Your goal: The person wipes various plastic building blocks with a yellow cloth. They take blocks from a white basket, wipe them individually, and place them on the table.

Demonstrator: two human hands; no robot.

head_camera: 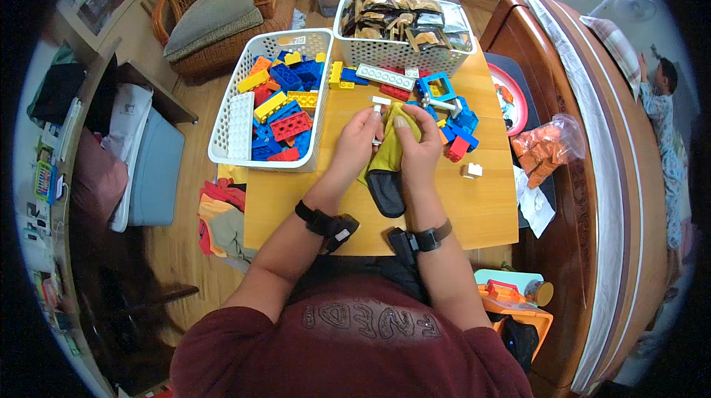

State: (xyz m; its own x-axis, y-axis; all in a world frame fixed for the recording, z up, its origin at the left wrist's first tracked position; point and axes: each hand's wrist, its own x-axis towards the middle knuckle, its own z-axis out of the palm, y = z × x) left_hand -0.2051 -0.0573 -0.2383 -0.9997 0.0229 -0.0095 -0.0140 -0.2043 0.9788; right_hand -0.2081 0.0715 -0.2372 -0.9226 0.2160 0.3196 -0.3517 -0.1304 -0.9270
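Note:
My left hand (356, 138) grips a small white plastic toy piece (380, 101) with a flat, wide top, held upright between thumb and fingers. Pinched in my right hand (420, 140) is a yellow-green cloth (393, 148) with a black end (386, 193), hanging over the table; it touches or nearly touches the white piece. Just beyond my right hand lies a loose pile of building bricks, among them a blue frame (436, 87), a grey-white part (442, 103) and a red brick (457, 149). A white brick (472, 170) sits apart to the right.
A white perforated basket (222, 126) of coloured bricks stands left on the wooden table (311, 215). Behind is another basket (355, 49) of packaged items. A bed (589, 203) borders the right, with a person (664, 115) beyond. Clothes (222, 220) lie left, below the tabletop.

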